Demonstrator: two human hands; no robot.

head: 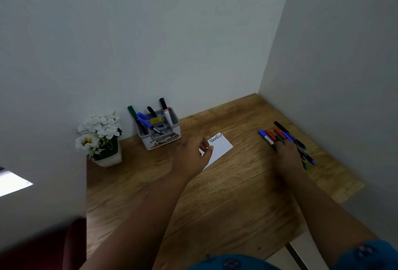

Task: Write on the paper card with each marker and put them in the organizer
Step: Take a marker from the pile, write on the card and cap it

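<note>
A white paper card [221, 145] with one black handwritten word lies on the wooden desk [226, 194]. My left hand [192, 154] rests over the card's left end, fingers loosely apart. A grey organizer [160, 128] at the back holds several markers, blue, black and green. On the right lies a bunch of loose markers [280, 135] with blue, red, green and black caps. My right hand [287, 154] lies on the near part of this bunch; whether its fingers grip one is hidden.
A white pot of white flowers [100, 138] stands left of the organizer by the wall. Walls close the desk at the back and the right. The desk's near right edge [336, 203] drops off to the floor.
</note>
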